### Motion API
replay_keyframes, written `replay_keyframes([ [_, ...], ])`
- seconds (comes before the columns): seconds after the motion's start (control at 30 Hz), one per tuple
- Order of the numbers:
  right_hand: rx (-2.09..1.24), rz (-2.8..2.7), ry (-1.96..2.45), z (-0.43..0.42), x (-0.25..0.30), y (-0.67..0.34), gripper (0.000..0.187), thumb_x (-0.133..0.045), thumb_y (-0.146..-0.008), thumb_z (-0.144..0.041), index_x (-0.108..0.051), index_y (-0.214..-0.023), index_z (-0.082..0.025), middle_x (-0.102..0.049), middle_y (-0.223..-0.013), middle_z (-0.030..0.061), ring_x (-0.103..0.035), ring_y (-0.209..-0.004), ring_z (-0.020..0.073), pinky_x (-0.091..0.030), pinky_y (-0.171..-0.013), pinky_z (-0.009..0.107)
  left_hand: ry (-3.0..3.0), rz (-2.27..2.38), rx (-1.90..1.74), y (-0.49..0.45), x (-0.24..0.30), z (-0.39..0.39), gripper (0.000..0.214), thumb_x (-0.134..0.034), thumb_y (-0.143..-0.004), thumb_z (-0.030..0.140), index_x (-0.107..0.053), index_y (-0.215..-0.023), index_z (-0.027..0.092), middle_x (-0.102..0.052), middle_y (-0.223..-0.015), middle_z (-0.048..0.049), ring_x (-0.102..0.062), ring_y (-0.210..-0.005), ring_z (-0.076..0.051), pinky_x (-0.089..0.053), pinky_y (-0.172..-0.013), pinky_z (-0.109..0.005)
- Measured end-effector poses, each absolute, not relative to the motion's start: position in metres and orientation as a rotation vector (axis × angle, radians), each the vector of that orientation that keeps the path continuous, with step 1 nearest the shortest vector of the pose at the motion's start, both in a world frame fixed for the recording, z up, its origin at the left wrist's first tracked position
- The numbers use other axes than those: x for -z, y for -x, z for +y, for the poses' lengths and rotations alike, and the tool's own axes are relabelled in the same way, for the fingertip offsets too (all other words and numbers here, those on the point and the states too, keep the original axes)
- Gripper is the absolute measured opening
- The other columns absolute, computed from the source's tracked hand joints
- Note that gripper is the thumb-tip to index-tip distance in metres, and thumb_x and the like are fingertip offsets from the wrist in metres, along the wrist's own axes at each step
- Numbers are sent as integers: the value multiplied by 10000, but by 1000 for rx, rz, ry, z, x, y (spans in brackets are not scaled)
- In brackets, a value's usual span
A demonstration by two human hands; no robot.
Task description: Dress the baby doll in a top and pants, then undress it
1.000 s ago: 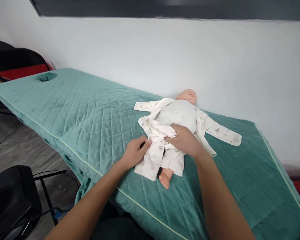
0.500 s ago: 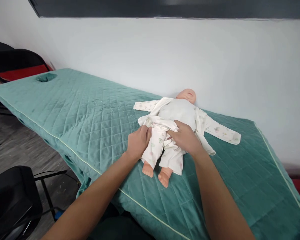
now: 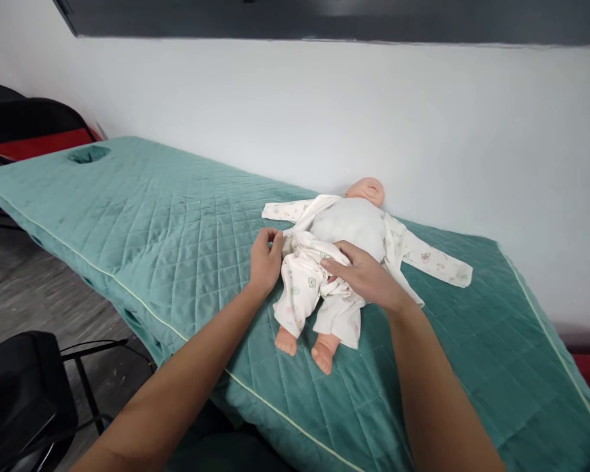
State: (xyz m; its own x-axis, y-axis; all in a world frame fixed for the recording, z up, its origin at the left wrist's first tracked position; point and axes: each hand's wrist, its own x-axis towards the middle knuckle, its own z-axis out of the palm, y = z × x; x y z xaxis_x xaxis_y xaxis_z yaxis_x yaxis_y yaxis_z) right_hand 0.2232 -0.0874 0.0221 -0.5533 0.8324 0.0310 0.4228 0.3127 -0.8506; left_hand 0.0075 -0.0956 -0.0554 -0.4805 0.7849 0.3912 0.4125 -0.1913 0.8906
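A baby doll lies on its back on a green quilted massage table, head toward the wall. A white patterned baby garment covers its legs, and both bare feet stick out below. The empty sleeves lie spread to either side. My left hand pinches the garment's edge at the doll's hip. My right hand rests on the bunched cloth at the doll's waist, fingers curled onto the fabric.
The table runs along a white wall, with a face hole at its far left end. A black chair stands at lower left on the grey floor. A dark seat with red padding sits beyond the table's far end.
The garment's leg was drawn up over the doll's leg, so the second foot now shows. My left hand slid from near the feet up to the hip.
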Motion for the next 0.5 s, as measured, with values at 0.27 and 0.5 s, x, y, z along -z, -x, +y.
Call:
replay_keyframes([
  [0.27, -1087, -1841, 1135, -81, -25, -238, 332, -591, -914, -543, -642, -947, -217, -687, -923, 16, -634, -820, 172, -501, -750, 291, -1673, 1921, -1259, 17, 63, -29, 213, -601, -911, 380, -686, -1000, 207, -726, -1089, -94, -632, -1068, -255, -432, -952, -364],
  [0.5, -423, -1371, 1521, -48, 2, -282, 323, -663, -793, -438, -597, -1021, -219, -679, -1105, 93, -658, -975, 242, -511, -864, 404, -1816, 1682, -996, 27, 59, -8, 233, -638, -864, 428, -737, -944, 233, -756, -984, -47, -660, -937, -239, -436, -856, -328],
])
